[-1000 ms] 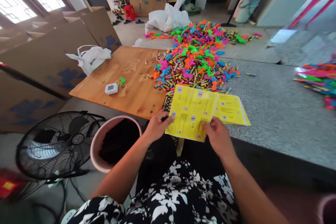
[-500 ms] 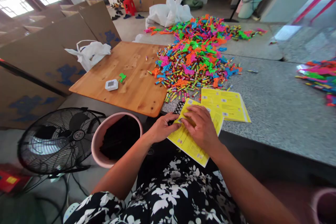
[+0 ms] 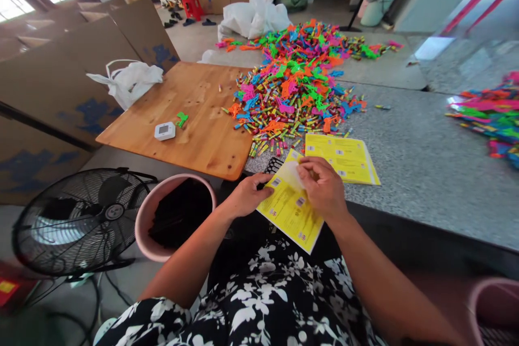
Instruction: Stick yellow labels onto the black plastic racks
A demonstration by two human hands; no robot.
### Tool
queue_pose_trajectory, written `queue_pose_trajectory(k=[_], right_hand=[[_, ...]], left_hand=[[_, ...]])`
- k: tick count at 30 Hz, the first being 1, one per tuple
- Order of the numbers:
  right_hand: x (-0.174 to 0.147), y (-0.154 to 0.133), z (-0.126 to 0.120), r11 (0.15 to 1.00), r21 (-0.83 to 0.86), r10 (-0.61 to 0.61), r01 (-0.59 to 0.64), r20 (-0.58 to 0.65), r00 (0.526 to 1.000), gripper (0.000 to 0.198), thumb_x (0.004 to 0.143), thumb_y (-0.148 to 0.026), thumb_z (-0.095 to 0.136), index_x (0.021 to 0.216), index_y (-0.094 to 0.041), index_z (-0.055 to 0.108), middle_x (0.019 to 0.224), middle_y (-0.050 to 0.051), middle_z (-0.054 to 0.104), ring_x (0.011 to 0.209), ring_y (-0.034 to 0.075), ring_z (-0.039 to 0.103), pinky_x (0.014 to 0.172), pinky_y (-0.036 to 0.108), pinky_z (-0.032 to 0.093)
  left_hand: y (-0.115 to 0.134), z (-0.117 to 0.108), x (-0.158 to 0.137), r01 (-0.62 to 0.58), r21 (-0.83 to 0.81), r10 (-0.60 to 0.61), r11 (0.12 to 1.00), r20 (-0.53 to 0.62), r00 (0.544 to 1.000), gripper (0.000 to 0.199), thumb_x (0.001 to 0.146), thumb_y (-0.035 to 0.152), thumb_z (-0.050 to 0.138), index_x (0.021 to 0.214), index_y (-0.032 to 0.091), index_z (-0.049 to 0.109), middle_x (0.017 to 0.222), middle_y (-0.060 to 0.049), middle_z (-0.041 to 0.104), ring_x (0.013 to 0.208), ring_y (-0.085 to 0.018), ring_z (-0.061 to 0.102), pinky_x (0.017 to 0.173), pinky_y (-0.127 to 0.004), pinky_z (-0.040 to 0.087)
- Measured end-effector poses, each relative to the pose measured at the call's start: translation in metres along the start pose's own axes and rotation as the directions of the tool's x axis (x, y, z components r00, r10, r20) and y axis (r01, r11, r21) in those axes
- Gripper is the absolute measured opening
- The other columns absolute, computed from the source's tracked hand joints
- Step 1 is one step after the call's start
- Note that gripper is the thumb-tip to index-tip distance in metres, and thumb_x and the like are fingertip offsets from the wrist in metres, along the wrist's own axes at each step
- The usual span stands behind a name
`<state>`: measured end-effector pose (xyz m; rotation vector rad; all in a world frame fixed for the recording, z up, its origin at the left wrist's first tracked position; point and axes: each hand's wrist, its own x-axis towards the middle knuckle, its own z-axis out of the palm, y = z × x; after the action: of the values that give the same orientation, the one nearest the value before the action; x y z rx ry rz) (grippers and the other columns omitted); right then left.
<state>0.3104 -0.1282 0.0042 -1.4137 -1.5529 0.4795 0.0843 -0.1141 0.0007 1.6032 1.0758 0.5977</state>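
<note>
A yellow printed label sheet (image 3: 290,211) is held at a slant over the table's front edge. My left hand (image 3: 247,194) is closed on its left edge, thumb on top. My right hand (image 3: 324,186) pinches a whitish flap (image 3: 292,174) at the sheet's upper part, which looks like a label lifted from its backing. A black plastic piece with a row of rings (image 3: 273,165) shows just beyond my left hand, its near end hidden. More yellow label sheets (image 3: 338,157) lie flat on the grey table, behind my right hand.
Brightly coloured toy pistols and small tubes form a large pile (image 3: 292,92) on the grey tabletop (image 3: 409,173). A wooden board (image 3: 203,135) at left carries a small white device (image 3: 164,131) and a green piece (image 3: 181,119). Below stand a pink bucket (image 3: 141,227) and a fan (image 3: 81,221).
My right hand has moved slightly right and lifted a whitish flap from the yellow sheet. My left hand still holds the sheet's left edge. The whole view has shifted a little.
</note>
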Motion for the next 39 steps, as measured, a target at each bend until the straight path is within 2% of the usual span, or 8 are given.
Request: queue_pose_trajectory(k=[6, 13, 19, 23, 27, 32, 36, 39], right_hand=[[0.028, 0.050, -0.017, 0.855, 0.334, 0.473, -0.396, -0.190, 0.861, 0.031, 0.079, -0.050, 0.075, 0.081, -0.019, 0.071, 0.071, -0.002, 0.068, 0.066, 0.015, 0.061, 0.063, 0.028, 0.051], [0.060, 0.080, -0.068, 0.633, 0.669, 0.711, -0.389, -0.305, 0.633, 0.032, 0.073, -0.039, 0.077, 0.073, -0.022, 0.050, 0.055, -0.010, 0.053, 0.037, 0.005, 0.040, 0.033, 0.018, 0.029], [0.041, 0.050, -0.071, 0.804, 0.549, 0.519, -0.229, -0.461, 0.720, 0.030, 0.083, -0.047, 0.075, 0.081, -0.021, 0.061, 0.059, -0.006, 0.057, 0.036, 0.007, 0.047, 0.032, 0.021, 0.036], [0.023, 0.031, -0.038, 0.797, 0.550, 0.474, -0.249, -0.316, 0.822, 0.039, 0.081, -0.057, 0.077, 0.083, -0.021, 0.065, 0.052, -0.007, 0.053, 0.035, 0.008, 0.046, 0.030, 0.021, 0.036], [0.013, 0.024, -0.008, 0.681, 0.659, 0.525, -0.320, -0.135, 0.840, 0.045, 0.076, -0.060, 0.082, 0.082, -0.021, 0.061, 0.052, -0.010, 0.051, 0.033, 0.007, 0.042, 0.031, 0.020, 0.039], [0.003, 0.002, 0.016, 0.685, 0.638, 0.501, -0.352, -0.061, 0.864, 0.045, 0.081, -0.062, 0.079, 0.092, -0.021, 0.066, 0.067, -0.004, 0.065, 0.047, 0.012, 0.063, 0.043, 0.022, 0.051], [-0.008, -0.029, 0.033, 0.849, 0.470, 0.342, -0.242, -0.140, 0.929, 0.037, 0.091, -0.058, 0.070, 0.099, -0.022, 0.074, 0.080, 0.002, 0.073, 0.067, 0.018, 0.073, 0.063, 0.031, 0.061], [-0.014, -0.044, 0.043, 0.960, 0.276, 0.099, -0.046, -0.179, 0.979, 0.023, 0.097, -0.047, 0.067, 0.101, -0.026, 0.077, 0.098, 0.004, 0.077, 0.090, 0.022, 0.074, 0.087, 0.038, 0.061]], left_hand=[[-0.026, -0.014, 0.027, 0.099, 0.230, -0.026, 0.968, -0.302, 0.953, 0.038, 0.084, 0.015, 0.059, 0.115, 0.019, 0.080, 0.115, -0.011, 0.074, 0.105, -0.027, 0.069, 0.103, -0.044, 0.052], [-0.037, -0.023, 0.054, 0.203, 0.333, -0.031, 0.921, -0.458, 0.888, 0.037, 0.085, 0.016, 0.060, 0.115, 0.021, 0.079, 0.112, -0.012, 0.073, 0.107, -0.029, 0.068, 0.106, -0.047, 0.050], [-0.018, -0.022, 0.044, 0.141, 0.393, 0.160, 0.909, -0.638, 0.753, 0.044, 0.100, 0.039, 0.052, 0.137, 0.023, 0.068, 0.125, -0.016, 0.064, 0.114, -0.032, 0.065, 0.106, -0.049, 0.049], [-0.017, -0.045, 0.038, 0.072, 0.384, 0.275, 0.921, -0.767, 0.579, 0.049, 0.100, 0.034, 0.048, 0.147, 0.022, 0.055, 0.142, -0.015, 0.058, 0.129, -0.029, 0.057, 0.116, -0.045, 0.040], [-0.021, -0.079, 0.033, -0.080, 0.028, 0.060, 0.996, -0.899, 0.434, 0.066, 0.092, 0.029, 0.052, 0.156, 0.027, 0.037, 0.138, -0.011, 0.060, 0.117, -0.022, 0.061, 0.106, -0.038, 0.048], [-0.025, -0.084, 0.012, -0.229, -0.583, -0.316, 0.780, -0.682, 0.660, 0.069, 0.080, 0.032, 0.053, 0.148, 0.032, 0.044, 0.108, -0.003, 0.065, 0.075, -0.014, 0.060, 0.072, -0.028, 0.053], [-0.024, -0.054, -0.006, -0.174, -0.807, -0.318, 0.565, -0.407, 0.856, 0.060, 0.088, 0.061, 0.045, 0.133, 0.023, 0.060, 0.096, -0.007, 0.064, 0.061, -0.013, 0.044, 0.052, -0.025, 0.040], [-0.023, -0.034, -0.010, -0.177, -0.868, -0.268, 0.465, -0.329, 0.905, 0.084, 0.086, 0.087, 0.032, 0.128, 0.021, 0.062, 0.107, -0.013, 0.067, 0.070, -0.015, 0.050, 0.051, -0.026, 0.038]])
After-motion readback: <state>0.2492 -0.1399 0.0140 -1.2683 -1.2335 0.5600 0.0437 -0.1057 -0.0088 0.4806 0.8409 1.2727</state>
